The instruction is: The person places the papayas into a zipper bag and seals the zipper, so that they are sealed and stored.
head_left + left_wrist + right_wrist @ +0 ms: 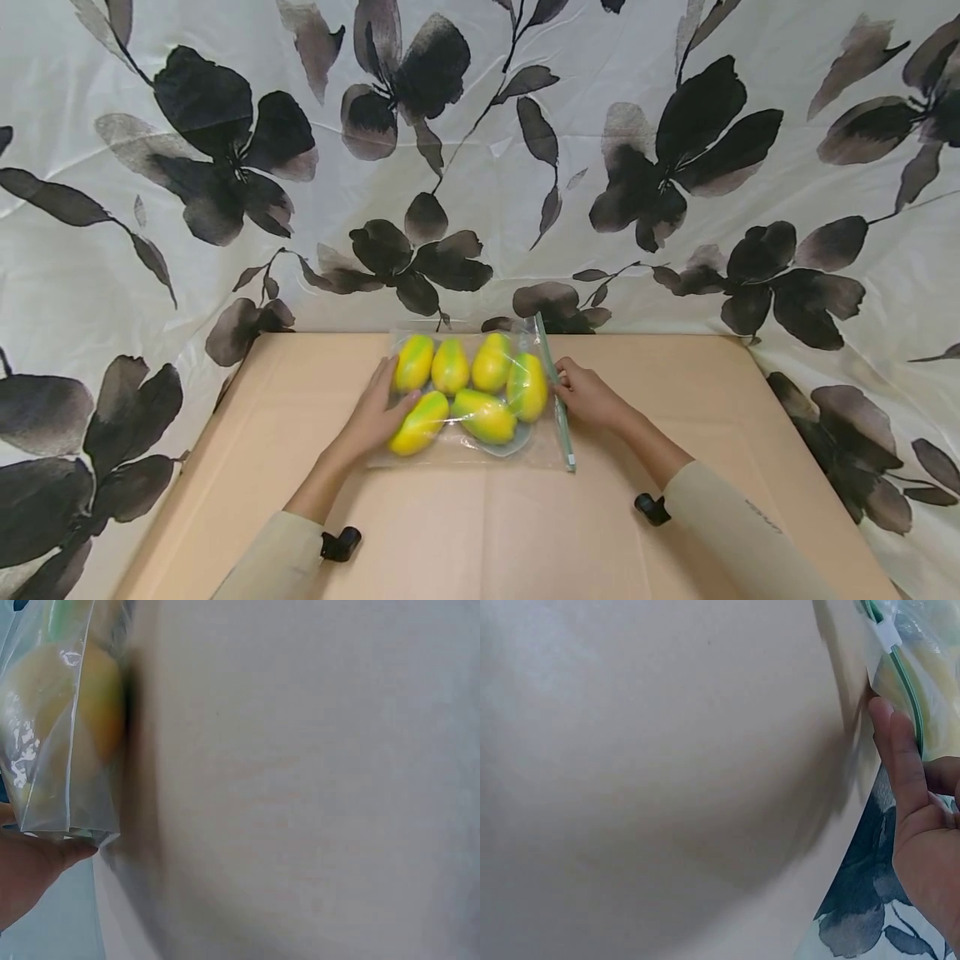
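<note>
A clear zip bag (542, 450) holds several yellow mangoes (452, 368) with green streaks, near the far edge of the cardboard-coloured table. My left hand (378, 412) grips the bag's left end, its thumb over the lower left mango. On the other side my right hand (588, 393) pinches the bag's mouth by its green zip strip (557, 408). A white slider (887, 634) sits on that strip in the right wrist view. The left wrist view shows the bag's corner (94, 814) at my left fingers. A pale round shape shows under the mangoes.
The tan table (487, 533) reaches toward me on both sides of the bag. Behind it hangs a white cloth (517, 225) with dark flower prints. Each wrist wears a small black camera (341, 544) near the sleeve.
</note>
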`<state>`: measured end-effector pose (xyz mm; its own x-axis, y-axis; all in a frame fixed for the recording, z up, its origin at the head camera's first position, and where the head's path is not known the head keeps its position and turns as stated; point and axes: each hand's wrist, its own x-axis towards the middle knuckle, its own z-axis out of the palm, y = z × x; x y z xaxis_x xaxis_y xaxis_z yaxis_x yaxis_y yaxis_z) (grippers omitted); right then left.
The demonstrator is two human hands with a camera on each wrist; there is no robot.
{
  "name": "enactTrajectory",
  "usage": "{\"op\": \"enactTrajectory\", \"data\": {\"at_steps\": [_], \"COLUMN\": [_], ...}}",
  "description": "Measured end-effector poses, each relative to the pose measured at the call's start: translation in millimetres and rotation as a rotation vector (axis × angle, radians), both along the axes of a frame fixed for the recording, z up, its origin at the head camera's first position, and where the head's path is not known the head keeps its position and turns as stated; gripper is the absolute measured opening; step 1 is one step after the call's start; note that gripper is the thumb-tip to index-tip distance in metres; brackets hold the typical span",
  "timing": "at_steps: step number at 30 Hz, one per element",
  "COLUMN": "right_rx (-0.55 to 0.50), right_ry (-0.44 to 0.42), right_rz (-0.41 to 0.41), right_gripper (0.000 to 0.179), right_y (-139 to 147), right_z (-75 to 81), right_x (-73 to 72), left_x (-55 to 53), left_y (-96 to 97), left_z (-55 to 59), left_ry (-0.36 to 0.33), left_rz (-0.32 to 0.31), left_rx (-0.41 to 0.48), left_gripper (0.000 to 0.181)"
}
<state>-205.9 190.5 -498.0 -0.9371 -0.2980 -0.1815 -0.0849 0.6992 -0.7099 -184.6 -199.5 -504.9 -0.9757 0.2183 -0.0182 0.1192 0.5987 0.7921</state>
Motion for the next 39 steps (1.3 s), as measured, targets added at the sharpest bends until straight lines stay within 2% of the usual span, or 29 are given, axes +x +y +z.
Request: {"op": "enactTrajectory", "data": {"at_steps": [12, 18, 24, 33, 39], "right_rx": [0.011, 0.014, 0.009, -0.031, -0.065], "right_ry": [-0.021, -0.007, -0.003, 0.002, -0.028], "right_rz": [-0.052, -0.071, -0.104, -0.129, -0.169], "right_gripper": [0.025, 0.025, 0.028, 0.029, 0.047], "right_y": [32.7, 54.3, 73.8, 96.1, 98.4], "right_z": [-1.0, 4.0, 9.3, 10.7, 3.8], "right_x": [8.9, 13.1, 14.4, 15.6, 15.7], "left_x": [-3.0, -6.2, -9.3, -20.6, -26.1], "left_y": [24.0, 39.0, 57.8, 80.5, 83.4], "left_z": [0.1, 0.6, 5.7, 9.4, 7.2], "left_ry": [0.017, 0.033, 0.049, 0.067, 0.060], "left_rz": [-0.080, -0.126, -0.169, -0.178, -0.173], "left_rx": [-0.033, -0.028, 0.013, 0.018, -0.007], "left_gripper": [0.086, 0.082, 0.079, 0.076, 0.075]}}
